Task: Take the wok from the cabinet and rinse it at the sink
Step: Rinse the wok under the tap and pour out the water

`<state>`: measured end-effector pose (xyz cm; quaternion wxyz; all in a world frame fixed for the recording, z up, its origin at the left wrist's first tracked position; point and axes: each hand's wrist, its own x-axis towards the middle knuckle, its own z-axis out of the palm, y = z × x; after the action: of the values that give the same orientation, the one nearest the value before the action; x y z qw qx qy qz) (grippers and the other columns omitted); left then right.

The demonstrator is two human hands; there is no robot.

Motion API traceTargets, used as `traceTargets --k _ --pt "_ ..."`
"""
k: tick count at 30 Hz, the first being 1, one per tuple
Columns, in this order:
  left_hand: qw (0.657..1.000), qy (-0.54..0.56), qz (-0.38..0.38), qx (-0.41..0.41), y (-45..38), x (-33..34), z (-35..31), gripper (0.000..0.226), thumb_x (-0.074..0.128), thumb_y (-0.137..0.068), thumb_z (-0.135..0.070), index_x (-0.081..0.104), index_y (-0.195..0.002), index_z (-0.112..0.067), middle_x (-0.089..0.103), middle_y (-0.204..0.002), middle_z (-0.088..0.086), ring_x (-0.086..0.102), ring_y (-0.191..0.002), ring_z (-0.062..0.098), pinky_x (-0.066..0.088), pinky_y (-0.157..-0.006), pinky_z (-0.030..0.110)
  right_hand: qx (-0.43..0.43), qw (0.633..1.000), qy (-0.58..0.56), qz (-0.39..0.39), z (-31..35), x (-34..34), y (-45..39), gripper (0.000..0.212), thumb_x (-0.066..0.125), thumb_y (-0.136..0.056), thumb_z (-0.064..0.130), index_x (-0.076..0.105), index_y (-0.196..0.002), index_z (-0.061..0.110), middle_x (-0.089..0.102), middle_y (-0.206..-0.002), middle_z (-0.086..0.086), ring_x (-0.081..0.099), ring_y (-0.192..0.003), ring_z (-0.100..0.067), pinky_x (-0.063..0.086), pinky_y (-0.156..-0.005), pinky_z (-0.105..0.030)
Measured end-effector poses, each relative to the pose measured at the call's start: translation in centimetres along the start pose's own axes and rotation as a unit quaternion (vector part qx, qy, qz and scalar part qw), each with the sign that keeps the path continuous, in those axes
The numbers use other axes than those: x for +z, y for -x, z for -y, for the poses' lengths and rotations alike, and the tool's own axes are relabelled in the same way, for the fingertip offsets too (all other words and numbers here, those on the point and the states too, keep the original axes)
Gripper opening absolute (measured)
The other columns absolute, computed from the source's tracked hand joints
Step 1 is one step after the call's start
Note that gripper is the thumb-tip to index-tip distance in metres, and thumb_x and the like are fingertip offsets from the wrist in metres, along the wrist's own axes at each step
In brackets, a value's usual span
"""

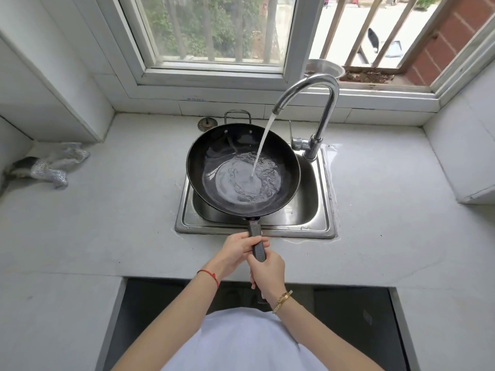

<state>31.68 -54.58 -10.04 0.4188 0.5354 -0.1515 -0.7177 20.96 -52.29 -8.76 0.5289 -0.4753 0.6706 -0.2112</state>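
A black wok (214, 156) hangs over the steel sink (318, 207), with a small metal loop handle at its far rim. Water streams from the curved chrome tap (321, 87) into the wok and pools in its bottom. The wok's long dark handle (255, 234) points toward me. My left hand (238, 249) grips the handle from the left, nearer the wok. My right hand (266, 271) grips the handle's end just behind it.
A silver scouring cloth (53, 164) lies crumpled on the white counter at the far left. A round drain plug (206, 123) sits behind the wok. A metal bowl (322, 68) rests on the window sill. Below the counter's front edge is a dark opening (348, 317).
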Motion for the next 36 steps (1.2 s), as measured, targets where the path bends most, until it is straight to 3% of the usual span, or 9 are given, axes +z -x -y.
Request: traceTargets --k 5,16,21,25,28,32,34,36 --pt "1.000 -0.017 -0.012 -0.019 -0.1 -0.6 0.0 0.021 0.055 -0.096 -0.002 0.062 -0.115 0.002 0.073 -0.106 0.013 0.071 -0.097 0.021 0.058 -0.078 0.025 0.007 1.000 -0.016 0.005 -0.9 1.0 -0.1 0.020 0.062 -0.091 0.020 0.063 -0.083 0.003 0.059 -0.054 -0.009 0.052 -0.031 -0.012 0.044 -0.033 -0.022" --pt "0.995 -0.070 -0.060 -0.034 -0.6 -1.1 1.1 0.031 0.058 -0.094 -0.003 0.059 -0.124 0.006 0.071 -0.113 0.016 0.070 -0.102 0.022 0.057 -0.084 0.026 0.037 0.999 -0.023 0.032 -2.6 1.7 -0.8 0.011 0.060 -0.093 0.018 0.059 -0.084 0.014 0.059 -0.061 -0.009 0.053 -0.033 -0.007 0.046 -0.035 -0.022" --pt "0.993 -0.094 -0.065 -0.042 -0.2 -1.4 1.7 0.031 0.059 -0.094 -0.004 0.060 -0.123 0.005 0.071 -0.115 0.017 0.069 -0.105 0.024 0.056 -0.090 0.030 0.060 0.996 -0.029 0.058 -3.4 2.0 -0.6 0.007 0.059 -0.094 0.017 0.060 -0.092 0.010 0.060 -0.063 -0.010 0.055 -0.037 -0.009 0.048 -0.038 -0.022" --pt "0.994 -0.079 -0.064 -0.043 0.1 -1.4 1.5 0.028 0.057 -0.094 0.000 0.059 -0.121 0.005 0.069 -0.117 0.019 0.070 -0.098 0.023 0.058 -0.076 0.021 0.060 0.995 -0.010 0.075 -3.6 2.0 -0.9 0.008 0.058 -0.094 0.017 0.061 -0.094 0.009 0.061 -0.060 -0.008 0.056 -0.037 -0.008 0.050 -0.040 -0.023" --pt "0.994 -0.083 -0.061 -0.042 0.2 -1.4 1.4 0.027 0.058 -0.093 0.000 0.059 -0.121 0.003 0.069 -0.117 0.019 0.069 -0.102 0.024 0.057 -0.077 0.021 0.047 0.993 0.037 0.106 -3.3 1.6 -1.3 0.012 0.058 -0.092 0.019 0.060 -0.095 0.007 0.063 -0.061 -0.005 0.058 -0.039 -0.008 0.054 -0.044 -0.024" --pt "0.992 -0.093 -0.075 -0.045 0.2 -1.2 1.4 0.023 0.062 -0.091 -0.002 0.066 -0.113 0.002 0.070 -0.115 0.020 0.067 -0.104 0.026 0.055 -0.087 0.028 -0.037 0.977 0.150 0.146 -2.5 -0.6 -2.6 0.019 0.067 -0.088 0.036 0.060 -0.090 0.018 0.061 -0.068 0.009 0.056 -0.056 -0.002 0.042 -0.050 -0.010" --pt "0.991 -0.094 -0.077 -0.047 0.2 -1.2 1.4 0.021 0.064 -0.090 -0.005 0.070 -0.110 -0.002 0.072 -0.112 0.018 0.069 -0.102 0.024 0.055 -0.085 0.026 -0.054 0.971 0.168 0.164 -1.7 -2.5 -3.4 0.033 0.072 -0.083 0.046 0.063 -0.093 0.016 0.063 -0.073 0.009 0.059 -0.063 -0.004 0.047 -0.055 -0.013" --pt "0.991 -0.099 -0.077 -0.047 0.2 -1.2 1.5 0.020 0.066 -0.089 -0.008 0.071 -0.108 -0.006 0.074 -0.109 0.013 0.070 -0.102 0.021 0.054 -0.079 0.020 -0.058 0.975 0.151 0.155 -0.7 -4.8 -4.5 0.042 0.074 -0.081 0.050 0.064 -0.100 0.013 0.070 -0.085 0.002 0.068 -0.074 -0.012 0.059 -0.066 -0.027"
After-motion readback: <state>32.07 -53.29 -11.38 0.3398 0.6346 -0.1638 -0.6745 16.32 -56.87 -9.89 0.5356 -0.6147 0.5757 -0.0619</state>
